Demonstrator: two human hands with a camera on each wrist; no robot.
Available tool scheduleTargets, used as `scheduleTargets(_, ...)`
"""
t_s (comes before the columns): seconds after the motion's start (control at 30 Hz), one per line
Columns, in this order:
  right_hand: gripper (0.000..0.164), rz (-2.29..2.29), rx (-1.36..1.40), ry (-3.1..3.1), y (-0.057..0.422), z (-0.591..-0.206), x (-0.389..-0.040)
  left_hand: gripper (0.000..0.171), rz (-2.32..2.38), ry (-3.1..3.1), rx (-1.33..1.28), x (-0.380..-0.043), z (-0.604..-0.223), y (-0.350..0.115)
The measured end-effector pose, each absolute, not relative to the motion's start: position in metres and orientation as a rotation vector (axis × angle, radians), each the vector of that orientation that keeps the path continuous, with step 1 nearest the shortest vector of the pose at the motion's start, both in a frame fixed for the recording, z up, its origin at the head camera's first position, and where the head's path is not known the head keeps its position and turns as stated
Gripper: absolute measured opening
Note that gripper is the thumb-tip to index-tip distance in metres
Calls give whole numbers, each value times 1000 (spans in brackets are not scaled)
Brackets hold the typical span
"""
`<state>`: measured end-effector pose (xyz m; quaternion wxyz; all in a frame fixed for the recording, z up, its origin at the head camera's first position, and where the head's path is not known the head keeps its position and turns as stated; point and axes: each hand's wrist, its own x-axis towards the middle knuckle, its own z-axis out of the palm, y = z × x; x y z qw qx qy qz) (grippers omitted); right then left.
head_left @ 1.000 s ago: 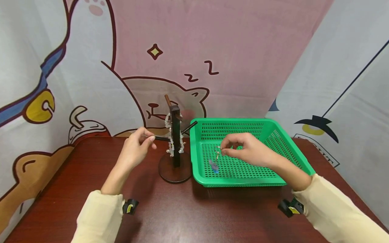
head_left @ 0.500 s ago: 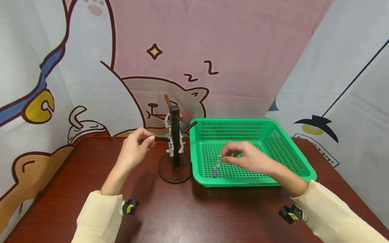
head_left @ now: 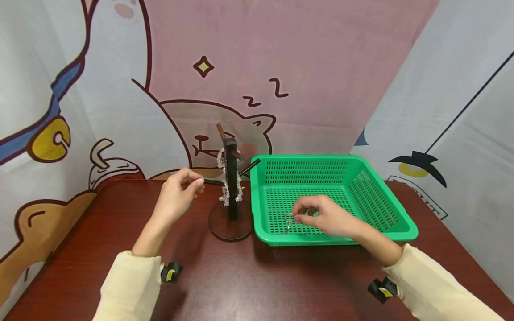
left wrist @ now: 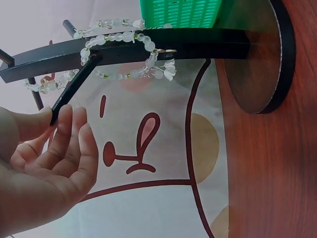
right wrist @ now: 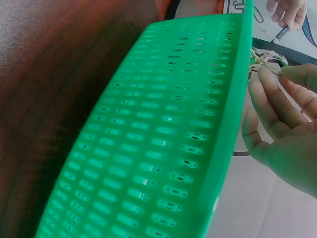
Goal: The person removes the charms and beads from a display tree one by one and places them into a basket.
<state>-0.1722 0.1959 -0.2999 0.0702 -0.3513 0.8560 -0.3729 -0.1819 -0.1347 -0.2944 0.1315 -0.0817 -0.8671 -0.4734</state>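
Observation:
My left hand [head_left: 176, 194] pinches the end of a dark peg [left wrist: 74, 89] on a black wooden display stand [head_left: 232, 183]. Beaded bracelets [left wrist: 115, 37] with clear and pale beads hang on the stand's pegs. Over the front left part of a green plastic basket [head_left: 257, 223], my right hand [head_left: 326, 217] pinches the top of a small gold-coloured charm [head_left: 288, 225] between thumb and index finger. Its lower end drops behind the basket's front rim and is hidden there. In the right wrist view the basket's wall covers most of the charm.
The stand's round base [head_left: 225, 225] stands left of the basket on a dark red wooden table [head_left: 225, 285]. Other pegs stick out of the post, one [head_left: 252, 166] reaching over the basket's left rim. A printed cartoon cloth [head_left: 321, 80] hangs behind the table.
My right hand has moved down with the charm, whose purple-blue pendant has passed out of sight behind the basket's front rim. My left hand stays on the peg.

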Motion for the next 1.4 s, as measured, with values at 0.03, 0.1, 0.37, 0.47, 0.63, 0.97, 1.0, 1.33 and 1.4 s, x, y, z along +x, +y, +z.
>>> scheduleTargets(0.03,15,-1120,-1057,2571,196,-301,-172,9,-1374,-2517,-237,-182,-294,-135)
scheduleTargets(0.1,13,-1110,-1055,2568,196,-303,-172,9,-1372,-2512,-238,-182,-294,-135)
scheduleTargets(0.37,13,-1103,-1051,2571,195,-301,-172,8,-1380,-2496,-242,-182,-294,-136)
scheduleTargets(0.47,12,-1096,-1055,2576,195,-299,-172,8,-1386,-2494,-247,-183,-294,-136)
scheduleTargets(0.63,11,-1069,-1065,2590,193,-293,-174,8,-1392,-2489,-251,-183,-294,-136)
scheduleTargets(0.97,11,-1027,-1069,2577,188,-283,-176,8,-1401,-2498,-250,-184,-294,-135)
scheduleTargets(1.0,11,-1026,-1067,2575,187,-282,-177,8,-1398,-2499,-252,-184,-294,-136)
scheduleTargets(1.33,11,-986,-1102,2609,179,-271,-185,8,-1400,-2510,-248,-184,-294,-135)
scheduleTargets(1.4,11,-994,-1101,2606,177,-268,-186,8,-1403,-2510,-248,-184,-294,-135)
